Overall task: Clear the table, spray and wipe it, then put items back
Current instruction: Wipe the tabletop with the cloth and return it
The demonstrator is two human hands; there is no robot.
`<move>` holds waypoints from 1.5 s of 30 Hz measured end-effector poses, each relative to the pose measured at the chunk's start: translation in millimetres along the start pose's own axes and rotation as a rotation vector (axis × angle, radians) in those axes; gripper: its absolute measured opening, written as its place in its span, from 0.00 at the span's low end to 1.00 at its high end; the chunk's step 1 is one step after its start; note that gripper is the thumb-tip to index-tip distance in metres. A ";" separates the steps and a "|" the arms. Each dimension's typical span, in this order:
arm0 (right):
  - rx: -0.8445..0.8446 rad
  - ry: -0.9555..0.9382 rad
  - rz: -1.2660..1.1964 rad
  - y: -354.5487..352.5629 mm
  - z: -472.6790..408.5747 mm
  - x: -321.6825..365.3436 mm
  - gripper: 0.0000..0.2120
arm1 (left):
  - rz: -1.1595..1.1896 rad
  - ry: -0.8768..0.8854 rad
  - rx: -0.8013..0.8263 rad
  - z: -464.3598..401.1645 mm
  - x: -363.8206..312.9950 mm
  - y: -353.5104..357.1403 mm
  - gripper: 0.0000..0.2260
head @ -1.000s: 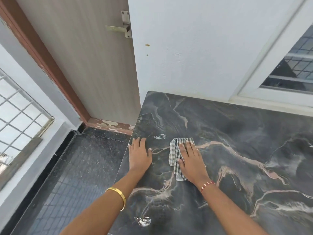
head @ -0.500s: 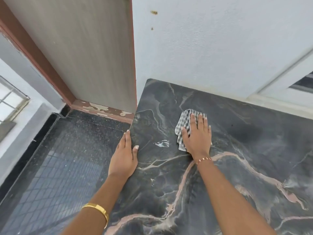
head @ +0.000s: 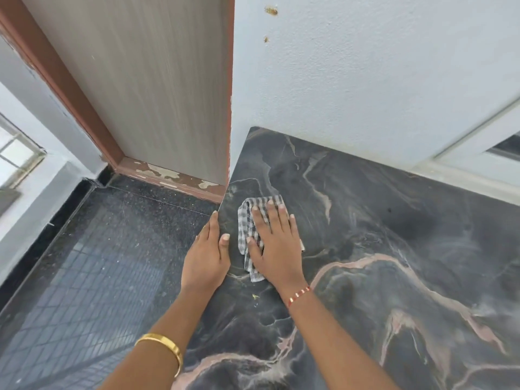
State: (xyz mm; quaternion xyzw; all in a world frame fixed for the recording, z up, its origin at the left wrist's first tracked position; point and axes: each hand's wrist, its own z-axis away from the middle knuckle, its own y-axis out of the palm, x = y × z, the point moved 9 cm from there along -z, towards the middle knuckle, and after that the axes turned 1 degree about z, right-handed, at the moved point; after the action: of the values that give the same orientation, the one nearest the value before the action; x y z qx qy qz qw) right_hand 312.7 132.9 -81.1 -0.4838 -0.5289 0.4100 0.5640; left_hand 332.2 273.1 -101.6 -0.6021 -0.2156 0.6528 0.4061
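Note:
A dark marble table (head: 394, 249) with pink veins fills the right half of the view. On it, near its left edge, lies a grey-and-white checked cloth (head: 247, 218). My right hand (head: 277, 243) presses flat on the cloth, fingers spread and pointing toward the wall. My left hand (head: 206, 257) rests on the table's left edge, thumb on top and fingers along the side, holding nothing else. No other items stand on the visible part of the table.
A white wall (head: 365, 80) runs along the table's far side, with a window frame (head: 484, 147) at the right. Left of the table are a wooden door (head: 140, 80), its brown frame, and a dark floor (head: 84, 277) below.
My right hand has slid the cloth leftward to the table's left edge. My left hand has stayed on that edge, now close beside the cloth. The view has tilted slightly.

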 end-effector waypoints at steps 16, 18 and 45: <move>-0.068 0.530 0.074 -19.0 104.9 -91.4 0.30 | 0.221 -0.125 0.114 -2.7 9.1 2.9 0.24; -0.051 0.390 0.072 -9.0 100.3 -44.8 0.30 | 0.216 -0.119 0.134 -6.7 10.5 4.0 0.24; -0.045 0.431 0.105 -12.5 -161.2 -87.9 0.29 | 0.214 -0.106 0.090 -13.3 12.5 4.2 0.24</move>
State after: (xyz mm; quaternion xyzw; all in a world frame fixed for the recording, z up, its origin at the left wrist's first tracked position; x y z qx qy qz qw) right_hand 463.1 26.7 -81.9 -0.5995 -0.3794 0.3139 0.6310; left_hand 344.5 277.8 -114.9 -0.5676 -0.1416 0.7323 0.3486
